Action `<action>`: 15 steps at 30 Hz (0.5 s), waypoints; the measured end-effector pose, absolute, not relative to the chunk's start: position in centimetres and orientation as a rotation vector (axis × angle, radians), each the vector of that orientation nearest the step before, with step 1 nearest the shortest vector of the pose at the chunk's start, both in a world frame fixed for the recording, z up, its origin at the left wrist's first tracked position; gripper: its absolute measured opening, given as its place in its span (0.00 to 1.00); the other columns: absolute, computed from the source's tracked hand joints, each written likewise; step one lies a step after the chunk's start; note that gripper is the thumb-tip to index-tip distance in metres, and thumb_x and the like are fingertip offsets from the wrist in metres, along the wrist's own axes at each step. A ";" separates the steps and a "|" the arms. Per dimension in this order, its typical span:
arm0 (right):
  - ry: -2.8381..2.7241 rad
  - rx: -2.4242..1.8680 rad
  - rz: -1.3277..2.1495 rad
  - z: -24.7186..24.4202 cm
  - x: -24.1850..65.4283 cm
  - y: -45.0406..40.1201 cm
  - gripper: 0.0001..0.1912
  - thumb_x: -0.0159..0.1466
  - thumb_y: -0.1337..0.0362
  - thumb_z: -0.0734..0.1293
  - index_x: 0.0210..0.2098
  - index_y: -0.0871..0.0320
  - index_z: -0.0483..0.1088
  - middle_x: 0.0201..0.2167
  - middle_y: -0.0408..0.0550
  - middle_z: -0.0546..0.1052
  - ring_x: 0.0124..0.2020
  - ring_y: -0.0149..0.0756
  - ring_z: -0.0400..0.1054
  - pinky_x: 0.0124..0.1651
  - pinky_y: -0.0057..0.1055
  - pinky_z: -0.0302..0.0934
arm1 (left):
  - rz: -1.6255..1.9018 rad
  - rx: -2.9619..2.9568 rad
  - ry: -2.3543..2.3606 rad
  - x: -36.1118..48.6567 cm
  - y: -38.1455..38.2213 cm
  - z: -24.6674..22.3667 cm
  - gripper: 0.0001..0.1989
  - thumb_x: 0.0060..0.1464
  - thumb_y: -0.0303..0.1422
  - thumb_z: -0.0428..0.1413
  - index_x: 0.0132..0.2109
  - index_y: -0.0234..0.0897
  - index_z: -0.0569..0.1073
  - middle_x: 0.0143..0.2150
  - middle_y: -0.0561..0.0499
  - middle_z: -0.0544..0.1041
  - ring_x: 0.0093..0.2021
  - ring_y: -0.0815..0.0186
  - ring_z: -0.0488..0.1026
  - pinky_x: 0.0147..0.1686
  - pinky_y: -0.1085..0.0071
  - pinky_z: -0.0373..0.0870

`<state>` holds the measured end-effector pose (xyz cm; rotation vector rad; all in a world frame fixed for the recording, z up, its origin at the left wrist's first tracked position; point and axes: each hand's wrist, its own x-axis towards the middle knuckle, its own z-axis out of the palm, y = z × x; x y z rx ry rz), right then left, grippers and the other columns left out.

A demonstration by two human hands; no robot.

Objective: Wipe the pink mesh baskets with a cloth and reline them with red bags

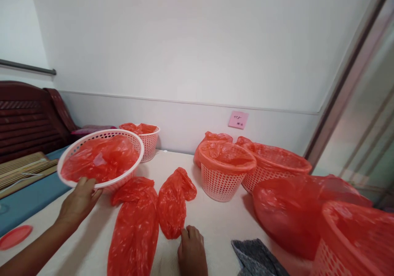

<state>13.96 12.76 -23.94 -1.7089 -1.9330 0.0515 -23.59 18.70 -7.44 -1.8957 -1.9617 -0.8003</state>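
My left hand [80,200] is closed on the near rim of a white perforated plastic basket [140,147]. The basket tips toward me, and a crumpled red plastic bag [104,157] lies inside it. My right hand [193,249] has its fingers curled together at the lower corner of a smaller red plastic bag [172,202] on the white surface; its fingertips are partly hidden. Between my hands a long red plastic bag [134,231] lies stretched toward me, its far end beside the tilted basket.
On the right stand several baskets lined with red bags, including a front basket [221,182], beside a puffed red bag [292,214]. Dark grey cloth [258,257] lies near me. A small lined basket [150,142] stands behind. A pink note [238,119] is on the wall.
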 end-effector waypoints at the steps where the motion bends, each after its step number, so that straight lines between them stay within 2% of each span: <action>1: -1.939 -1.706 0.052 -24.0 14.0 12.8 0.19 0.56 0.78 0.58 0.42 0.57 0.72 0.42 0.53 0.72 0.45 0.46 0.65 0.51 0.44 0.57 | -0.823 -1.896 -1.946 -23.9 18.8 -7.7 0.10 0.60 0.40 0.46 0.32 0.41 0.61 0.35 0.52 0.61 0.32 0.62 0.66 0.27 0.70 0.57; 6: -1.971 -1.713 0.042 -24.1 14.2 12.9 0.18 0.56 0.77 0.58 0.41 0.56 0.72 0.43 0.53 0.72 0.46 0.46 0.65 0.51 0.43 0.57 | -0.957 -1.871 -1.847 -25.1 18.8 -8.1 0.10 0.59 0.39 0.46 0.30 0.42 0.61 0.33 0.49 0.63 0.33 0.60 0.66 0.31 0.66 0.63; 9: -1.971 -1.696 0.022 -24.3 14.3 12.9 0.18 0.57 0.77 0.59 0.42 0.56 0.72 0.44 0.53 0.73 0.47 0.45 0.65 0.50 0.42 0.57 | -1.051 -1.833 -1.775 -25.1 18.0 -7.8 0.09 0.59 0.39 0.46 0.34 0.41 0.64 0.35 0.48 0.65 0.35 0.59 0.67 0.33 0.65 0.65; 15: -1.968 -1.688 0.029 -24.2 14.3 13.0 0.18 0.58 0.77 0.58 0.41 0.56 0.72 0.44 0.54 0.73 0.45 0.45 0.66 0.49 0.41 0.57 | -1.166 -1.738 -1.641 -24.8 14.9 -5.9 0.11 0.60 0.42 0.49 0.38 0.39 0.67 0.36 0.48 0.67 0.38 0.60 0.66 0.31 0.69 0.66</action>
